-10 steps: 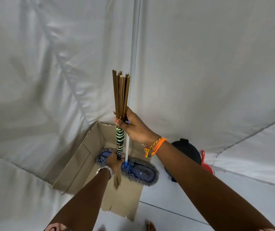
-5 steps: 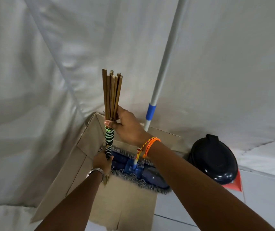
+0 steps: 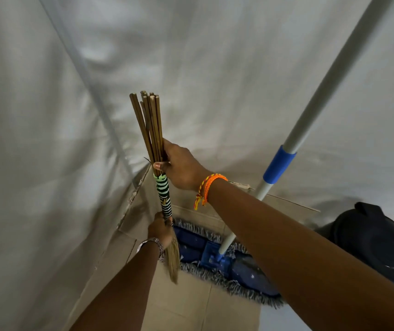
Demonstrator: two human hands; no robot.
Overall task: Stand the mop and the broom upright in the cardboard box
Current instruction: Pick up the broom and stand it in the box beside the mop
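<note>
Both hands grip the broom [image 3: 161, 187]: right hand [image 3: 181, 168] fingers wrapped near its sticks, left hand [image 3: 161, 231] lower. Let go early and it'll probably tip out of the cardboard box [image 3: 191, 304], or knock the leaning mop [image 3: 239, 266] beside it.

Brown cardboard box [image 3: 186, 304]: no readable print.
Grey mop pole with blue band [image 3: 279, 167]: no label legible.
Stick broom with green-and-black wrapped binding [image 3: 163, 194]: no text.
Black lidded bin [image 3: 377, 240]: no markings legible.

Soft, dim, even light; faint shadows; wide-angle bending toward the edges
</note>
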